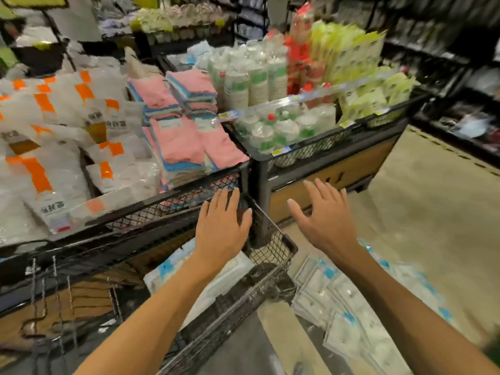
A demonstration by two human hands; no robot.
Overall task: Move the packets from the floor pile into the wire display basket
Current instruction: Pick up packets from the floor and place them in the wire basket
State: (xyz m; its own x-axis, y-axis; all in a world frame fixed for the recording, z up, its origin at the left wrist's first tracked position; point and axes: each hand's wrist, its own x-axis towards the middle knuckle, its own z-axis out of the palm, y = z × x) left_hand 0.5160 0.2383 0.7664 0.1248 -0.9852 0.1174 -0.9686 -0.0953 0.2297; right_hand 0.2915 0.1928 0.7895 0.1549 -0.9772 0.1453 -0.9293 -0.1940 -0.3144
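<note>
A pile of clear packets with blue labels (349, 307) lies on the floor at lower right. The black wire display basket (273, 247) sits low in front of me, with a few of the same packets (224, 277) lying inside. My left hand (221, 226) hovers above the basket's far corner, fingers straight and spread, holding nothing. My right hand (322, 215) is raised to the right of the basket, over the floor, fingers spread and empty. The frame is blurred by motion.
Behind the basket stand display bins: white packs with orange labels (54, 158), folded pink and blue cloths (184, 131), stacked cups (251, 79) and green packs (359, 69). Dark shelving (460, 77) lines the right. Beige floor (433, 212) runs between.
</note>
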